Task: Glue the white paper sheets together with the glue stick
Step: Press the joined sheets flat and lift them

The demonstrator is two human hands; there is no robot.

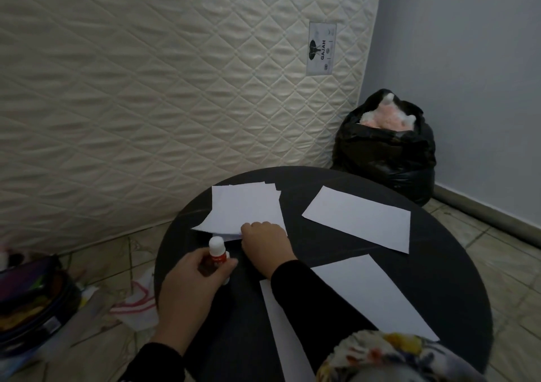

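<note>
- Left hand [191, 282] is wrapped around the glue stick [217, 253], white end up.
- Right hand [265, 245] is curled, pressing on the paper stack [244, 208] on the table [240, 308].
- Looks partway: three loose sheets [358, 219] still unglued nearby.

Black long sleeves [295, 276], floral garment [389, 355]

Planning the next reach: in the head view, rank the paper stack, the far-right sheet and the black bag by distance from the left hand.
From the left hand:
1. Paper stack, just beyond it, under the right hand.
2. Far-right sheet, across the table.
3. Black bag, on the floor behind the table.
</note>
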